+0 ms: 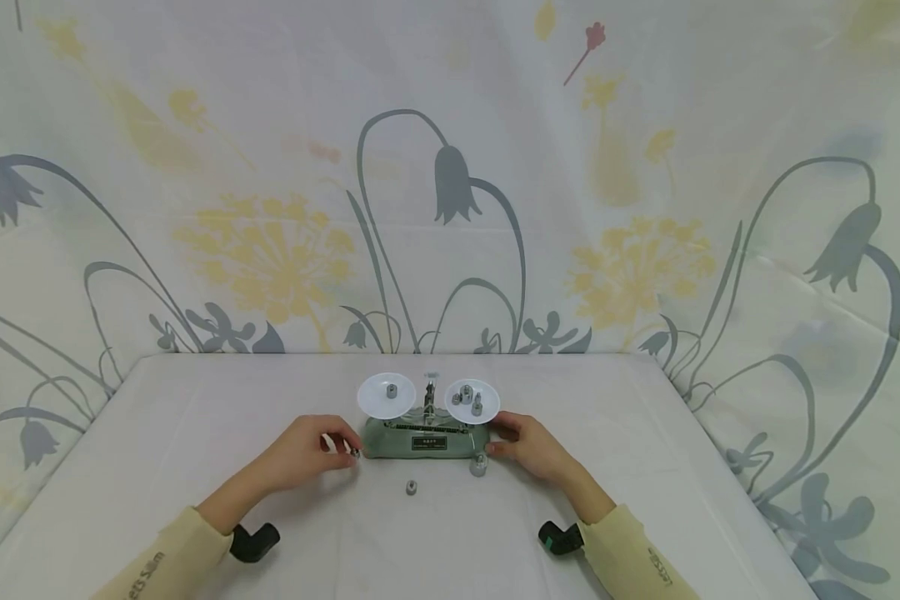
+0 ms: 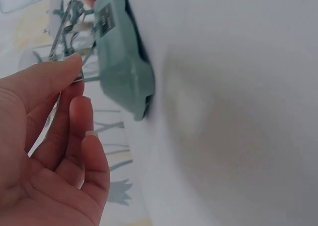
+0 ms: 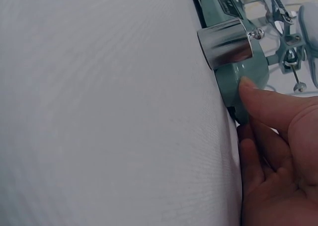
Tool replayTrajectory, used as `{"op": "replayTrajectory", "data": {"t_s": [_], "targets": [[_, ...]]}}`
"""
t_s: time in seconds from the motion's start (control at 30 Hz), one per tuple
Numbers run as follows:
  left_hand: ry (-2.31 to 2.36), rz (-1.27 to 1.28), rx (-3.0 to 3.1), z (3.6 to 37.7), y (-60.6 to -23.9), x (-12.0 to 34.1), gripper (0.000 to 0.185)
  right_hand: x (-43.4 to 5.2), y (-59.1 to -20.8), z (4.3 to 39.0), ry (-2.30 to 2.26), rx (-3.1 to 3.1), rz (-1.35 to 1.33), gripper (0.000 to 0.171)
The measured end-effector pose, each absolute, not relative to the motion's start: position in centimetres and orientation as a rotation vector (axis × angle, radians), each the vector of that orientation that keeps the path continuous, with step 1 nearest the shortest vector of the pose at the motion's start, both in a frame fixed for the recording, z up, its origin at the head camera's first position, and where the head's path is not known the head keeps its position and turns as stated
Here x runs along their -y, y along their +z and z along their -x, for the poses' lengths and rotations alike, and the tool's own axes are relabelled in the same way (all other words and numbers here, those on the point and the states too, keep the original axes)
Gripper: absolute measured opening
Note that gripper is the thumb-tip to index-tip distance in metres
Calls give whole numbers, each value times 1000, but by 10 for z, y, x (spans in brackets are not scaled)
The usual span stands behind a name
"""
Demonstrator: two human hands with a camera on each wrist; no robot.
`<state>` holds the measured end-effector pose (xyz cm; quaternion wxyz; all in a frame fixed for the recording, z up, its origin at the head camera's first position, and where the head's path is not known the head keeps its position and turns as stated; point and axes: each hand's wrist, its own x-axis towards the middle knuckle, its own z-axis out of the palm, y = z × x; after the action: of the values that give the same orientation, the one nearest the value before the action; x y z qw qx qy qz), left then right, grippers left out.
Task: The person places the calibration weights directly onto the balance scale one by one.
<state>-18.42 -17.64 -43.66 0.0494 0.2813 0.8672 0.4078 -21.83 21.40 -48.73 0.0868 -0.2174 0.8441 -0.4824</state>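
in the head view, the left hand (image 1: 311,450) pinches a small metal weight (image 1: 356,452) between thumb and fingertips, just beside the left end of a green balance (image 1: 381,446). the balance lies to the right of that hand, its long axis running from side to side; the round white left pan (image 1: 371,404), nearer to the left hand than the right pan (image 1: 457,412), sits beyond and to the right of the pinched piece. the right hand (image 1: 528,446) grips the balance's other end. on the white tabletop (image 1: 330,533), before the base, stand a short loose weight (image 1: 411,487) and a larger cylinder (image 1: 478,465).

in the left wrist view, thumb and forefinger meet on the piece, mostly hidden, so its full shape cannot be told; the base looks smooth and painted, with rounded shoulders.

in the right wrist view, the thumb lies on the base's front and the fingers pass behind its end; the larger cylinder is mirror-bright metal with a knob, and the cloth (image 3: 124,112) has a fine weave
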Motion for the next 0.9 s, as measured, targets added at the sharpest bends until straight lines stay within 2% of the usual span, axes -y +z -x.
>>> {"op": "replayTrajectory", "data": {"t_s": [0.9], "targets": [[1246,-883,-2797,204,-384,180,14,-214,-492,220,-1478,-2478,612,51]]}}
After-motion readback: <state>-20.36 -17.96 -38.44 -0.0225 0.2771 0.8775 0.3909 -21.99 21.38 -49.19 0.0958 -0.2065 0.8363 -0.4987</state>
